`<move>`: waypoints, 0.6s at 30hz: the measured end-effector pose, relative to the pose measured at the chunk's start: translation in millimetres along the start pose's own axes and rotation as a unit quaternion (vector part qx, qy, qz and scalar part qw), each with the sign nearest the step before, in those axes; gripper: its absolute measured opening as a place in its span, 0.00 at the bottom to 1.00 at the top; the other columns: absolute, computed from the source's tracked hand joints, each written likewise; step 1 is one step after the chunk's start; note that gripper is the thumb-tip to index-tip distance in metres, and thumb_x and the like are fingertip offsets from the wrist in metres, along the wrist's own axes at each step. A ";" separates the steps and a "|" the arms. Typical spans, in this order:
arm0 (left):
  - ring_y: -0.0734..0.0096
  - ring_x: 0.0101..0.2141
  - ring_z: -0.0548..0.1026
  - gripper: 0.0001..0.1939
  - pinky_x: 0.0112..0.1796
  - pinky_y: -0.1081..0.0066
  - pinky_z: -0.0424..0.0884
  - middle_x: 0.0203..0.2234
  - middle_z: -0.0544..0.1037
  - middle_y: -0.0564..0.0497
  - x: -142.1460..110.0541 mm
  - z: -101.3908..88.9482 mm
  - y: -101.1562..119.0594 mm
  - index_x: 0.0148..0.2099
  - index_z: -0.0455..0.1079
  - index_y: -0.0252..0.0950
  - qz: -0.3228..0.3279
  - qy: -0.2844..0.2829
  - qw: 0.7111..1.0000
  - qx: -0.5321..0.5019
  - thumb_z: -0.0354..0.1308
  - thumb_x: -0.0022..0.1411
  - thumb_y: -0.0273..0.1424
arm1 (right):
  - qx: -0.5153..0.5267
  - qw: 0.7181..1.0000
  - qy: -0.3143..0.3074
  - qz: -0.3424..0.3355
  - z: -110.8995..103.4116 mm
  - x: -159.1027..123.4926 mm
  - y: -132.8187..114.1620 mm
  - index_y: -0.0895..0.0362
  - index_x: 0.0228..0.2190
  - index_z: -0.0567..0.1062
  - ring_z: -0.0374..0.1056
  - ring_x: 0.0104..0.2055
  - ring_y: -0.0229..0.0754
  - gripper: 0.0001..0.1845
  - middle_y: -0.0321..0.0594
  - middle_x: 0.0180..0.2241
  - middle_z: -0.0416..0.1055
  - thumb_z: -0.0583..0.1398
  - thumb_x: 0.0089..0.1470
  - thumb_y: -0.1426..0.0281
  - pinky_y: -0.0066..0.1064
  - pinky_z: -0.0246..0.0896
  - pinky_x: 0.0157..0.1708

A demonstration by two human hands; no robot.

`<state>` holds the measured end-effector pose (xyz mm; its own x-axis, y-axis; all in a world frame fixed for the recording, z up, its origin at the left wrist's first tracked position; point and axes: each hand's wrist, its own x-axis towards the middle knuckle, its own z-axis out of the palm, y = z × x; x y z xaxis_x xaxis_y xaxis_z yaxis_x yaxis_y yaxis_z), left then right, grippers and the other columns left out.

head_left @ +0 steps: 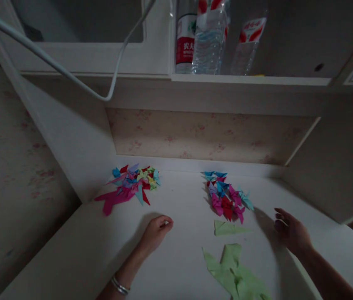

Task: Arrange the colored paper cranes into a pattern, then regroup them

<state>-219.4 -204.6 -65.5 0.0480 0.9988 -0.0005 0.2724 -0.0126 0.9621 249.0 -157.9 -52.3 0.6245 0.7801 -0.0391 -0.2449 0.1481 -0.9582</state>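
Note:
My left hand (158, 228) hovers over the white desk with thumb and fingertips drawn together, and I see nothing between them. Off to the right, my right hand (292, 232) is in the air with its fingers loosely bent and apart, holding nothing visible. Between the hands lies a folded pale green paper piece (226, 228). Closer to me is a larger light green folded paper shape (237, 273), cut off by the lower frame edge. Behind these is a cluster of small folded paper figures (226, 200) in pink, red, blue and purple.
A second pile of colourful folded paper (132, 183) lies at the back left of the white desk (179, 258). Overhead, a shelf (251, 80) holds plastic bottles (209, 41). A white bent lamp arm or cable (79, 85) hangs at upper left. Side panels flank the desk.

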 end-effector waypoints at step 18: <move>0.65 0.30 0.74 0.12 0.33 0.71 0.66 0.28 0.78 0.49 2.6 -4.0 -7.0 0.35 0.75 0.34 0.037 -0.051 0.998 0.014 0.53 0.57 0.35 | -0.463 0.743 -0.472 -0.099 345.9 -180.4 79.5 0.55 0.51 0.69 0.71 0.30 0.39 0.23 0.40 0.33 0.77 0.56 0.55 0.60 0.28 0.62 0.29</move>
<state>-225.1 -201.7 -71.1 0.1652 0.9854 0.0405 0.2909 -0.0879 0.9527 -139.7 -76.5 -23.4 -0.3261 0.9424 -0.0747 0.6715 0.1752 -0.7200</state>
